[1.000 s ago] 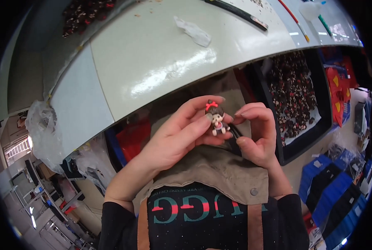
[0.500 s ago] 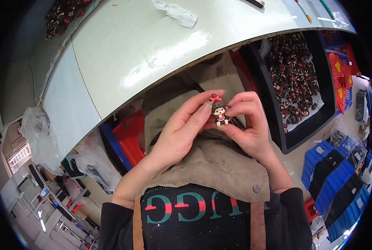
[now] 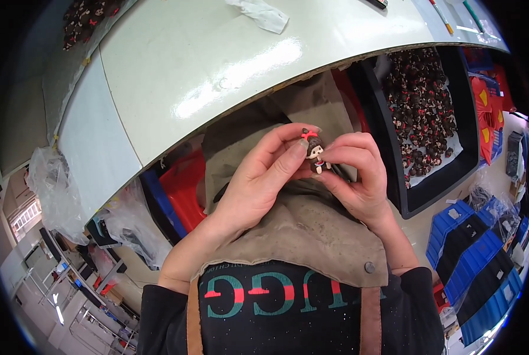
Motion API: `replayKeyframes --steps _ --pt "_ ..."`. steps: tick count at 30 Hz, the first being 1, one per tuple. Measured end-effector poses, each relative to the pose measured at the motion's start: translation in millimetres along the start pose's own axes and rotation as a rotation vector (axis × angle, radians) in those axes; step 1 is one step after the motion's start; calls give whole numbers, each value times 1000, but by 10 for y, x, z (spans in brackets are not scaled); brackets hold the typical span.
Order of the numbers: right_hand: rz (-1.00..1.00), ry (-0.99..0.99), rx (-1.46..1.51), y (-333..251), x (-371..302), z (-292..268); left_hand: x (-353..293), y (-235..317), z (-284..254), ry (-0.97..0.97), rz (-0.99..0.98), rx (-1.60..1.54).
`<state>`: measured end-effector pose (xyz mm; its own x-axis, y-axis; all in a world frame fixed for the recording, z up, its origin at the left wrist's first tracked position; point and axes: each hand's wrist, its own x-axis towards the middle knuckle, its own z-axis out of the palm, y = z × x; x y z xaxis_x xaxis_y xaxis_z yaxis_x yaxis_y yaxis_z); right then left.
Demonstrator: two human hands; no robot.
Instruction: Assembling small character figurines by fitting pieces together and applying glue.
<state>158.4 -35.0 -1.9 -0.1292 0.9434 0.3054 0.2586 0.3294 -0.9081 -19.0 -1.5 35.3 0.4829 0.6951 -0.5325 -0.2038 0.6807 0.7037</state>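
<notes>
Over my lap, just below the table edge, a small doll figurine (image 3: 315,152) with brown hair, a pale face and a red bow is held between both hands. My left hand (image 3: 270,165) grips it by the head, its thumb pressed near the bow and its fingers behind. My right hand (image 3: 359,168) closes on the body from the other side, thumb low by the feet and index finger at the front of the figurine. The figurine's back is hidden by the fingers.
A black tray (image 3: 415,204) full of similar figurines (image 3: 421,112) stands to the right. The white table (image 3: 152,89) spans the front, with a crumpled tissue (image 3: 261,15) and brushes (image 3: 442,18) on it. More figurines (image 3: 87,21) lie far left. Blue crates (image 3: 477,254) are stacked at lower right.
The figurine has turned: it faced me upright and now tilts, its face angled toward the right. My right index finger has moved onto its front. Both hands stay over the lap.
</notes>
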Motion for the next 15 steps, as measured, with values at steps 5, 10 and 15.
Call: replayKeyframes --steps 5,10,15 --pt "8 6 58 41 13 1 12 -6 -30 11 -27 -23" --pt "123 9 203 74 -25 6 18 -43 -49 4 -40 -74" --pt "209 4 351 114 -70 26 11 -35 -50 -13 -36 -72"
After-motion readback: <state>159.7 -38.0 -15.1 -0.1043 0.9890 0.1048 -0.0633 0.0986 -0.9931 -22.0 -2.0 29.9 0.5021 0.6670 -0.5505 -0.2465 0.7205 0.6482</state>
